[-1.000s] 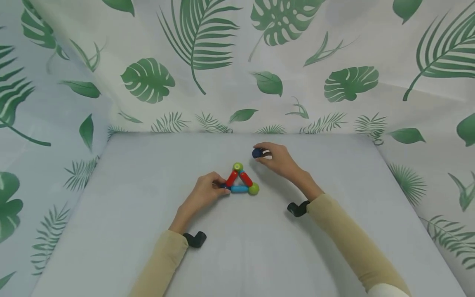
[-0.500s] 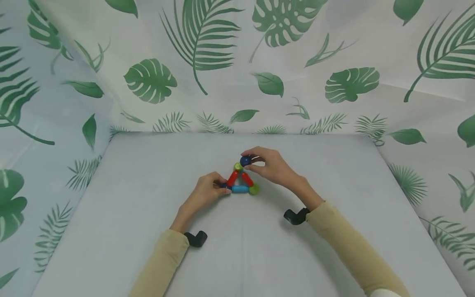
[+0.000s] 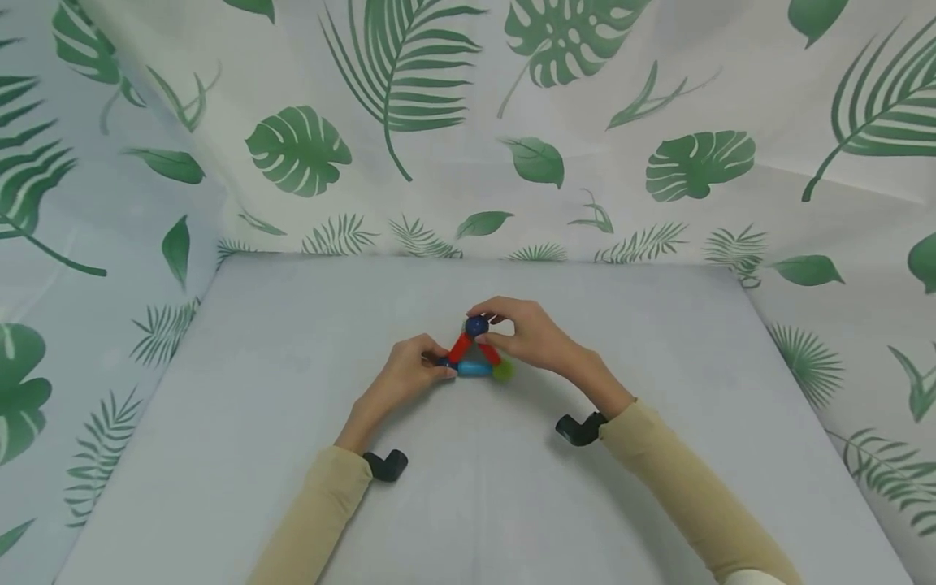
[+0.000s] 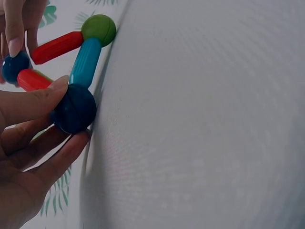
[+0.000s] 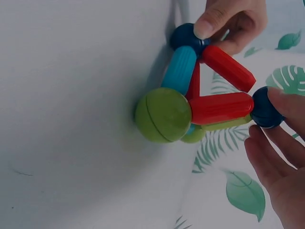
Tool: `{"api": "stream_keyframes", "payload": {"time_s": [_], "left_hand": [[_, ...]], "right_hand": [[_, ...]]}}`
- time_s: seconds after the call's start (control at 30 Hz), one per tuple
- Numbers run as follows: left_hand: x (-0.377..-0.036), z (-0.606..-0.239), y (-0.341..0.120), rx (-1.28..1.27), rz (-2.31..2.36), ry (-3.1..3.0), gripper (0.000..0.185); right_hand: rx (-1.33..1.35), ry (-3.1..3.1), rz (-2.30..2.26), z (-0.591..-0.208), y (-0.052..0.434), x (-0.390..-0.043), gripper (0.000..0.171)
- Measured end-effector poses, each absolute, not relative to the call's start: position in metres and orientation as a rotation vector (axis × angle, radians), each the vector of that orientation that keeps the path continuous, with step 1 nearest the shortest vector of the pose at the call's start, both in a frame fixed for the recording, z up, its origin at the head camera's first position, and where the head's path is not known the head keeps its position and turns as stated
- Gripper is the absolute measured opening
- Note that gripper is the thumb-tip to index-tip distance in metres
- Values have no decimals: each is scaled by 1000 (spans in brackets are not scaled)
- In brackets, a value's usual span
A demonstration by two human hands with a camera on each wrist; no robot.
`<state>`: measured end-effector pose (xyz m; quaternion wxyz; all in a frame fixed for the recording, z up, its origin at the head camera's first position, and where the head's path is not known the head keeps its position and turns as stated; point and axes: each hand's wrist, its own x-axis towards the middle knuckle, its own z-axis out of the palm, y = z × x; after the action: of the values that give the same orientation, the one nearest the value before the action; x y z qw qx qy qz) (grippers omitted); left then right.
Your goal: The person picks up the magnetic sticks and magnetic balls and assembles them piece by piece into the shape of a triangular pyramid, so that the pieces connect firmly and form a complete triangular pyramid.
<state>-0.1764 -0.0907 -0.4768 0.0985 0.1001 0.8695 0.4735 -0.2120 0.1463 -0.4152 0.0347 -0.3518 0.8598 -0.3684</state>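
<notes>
A frame of magnetic balls and sticks stands between the hands. My left hand (image 3: 409, 370) pinches the dark blue ball (image 4: 74, 109) at its left corner. My right hand (image 3: 539, 331) holds another blue ball (image 3: 477, 327) between fingers and thumb at the top. In the right wrist view, a red stick (image 5: 221, 109) rises from the near green ball (image 5: 163, 114) and meets that held ball. A second red stick (image 5: 228, 67) and a yellow-green stick (image 5: 228, 124) lean towards it; contact is unclear. One blue stick (image 5: 179, 70) joins the left-hand ball to the green ball.
The white tabletop (image 3: 468, 504) lies under the frame, with a leaf-patterned cloth (image 3: 439, 187) behind and at the sides. Black wrist devices (image 3: 386, 465) sit on both forearms.
My right hand has brought its blue ball left and nearer, from beside the frame to over its top. My left hand keeps its hold on the corner ball.
</notes>
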Motion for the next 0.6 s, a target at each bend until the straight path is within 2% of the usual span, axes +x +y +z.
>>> {"api": "stream_keyframes", "payload": {"time_s": [0.37,0.5,0.6], "left_hand": [[-175,-476,-87,357,1381,2614,24],[-176,-476,-87,367,1360,2633,26],[-177,-475,-88,350,1344,2637,27]], "right_hand": [[-1069,2655,-1153,-425,150,-205,43],[-994,2658,-1163,-428,154,-202,50],[-887,2664,-1123,-432,160,-201,46]]}}
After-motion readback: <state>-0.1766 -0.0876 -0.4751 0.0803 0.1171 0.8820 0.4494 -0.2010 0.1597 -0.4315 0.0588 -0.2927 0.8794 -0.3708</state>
